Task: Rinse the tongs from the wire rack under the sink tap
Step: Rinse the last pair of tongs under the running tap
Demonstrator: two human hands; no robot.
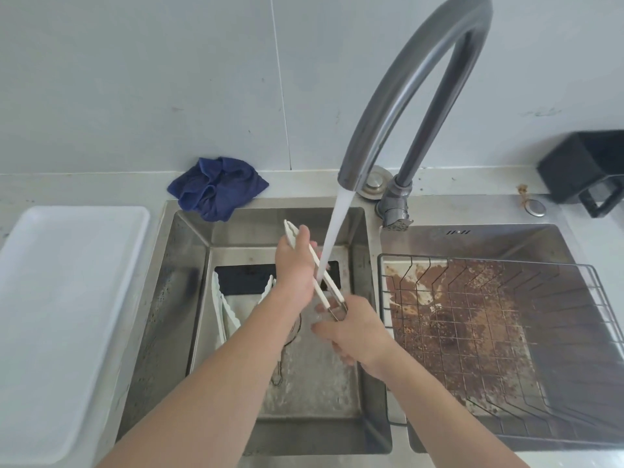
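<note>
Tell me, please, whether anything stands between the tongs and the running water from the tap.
Nothing visible does: the tongs, held by the left hand and right hand, already sit in the stream over the sink.

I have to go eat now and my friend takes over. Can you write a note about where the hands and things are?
Left hand: grips the tongs near the tip end.
Right hand: holds the tongs' hinged metal end.
Tongs: over the left sink basin, with water from the tap hitting their middle.
Wire rack: sits in the right basin, nothing in it.
Done: tongs taken out, rinsing under way.
Left: finish rinsing both ends.
</note>
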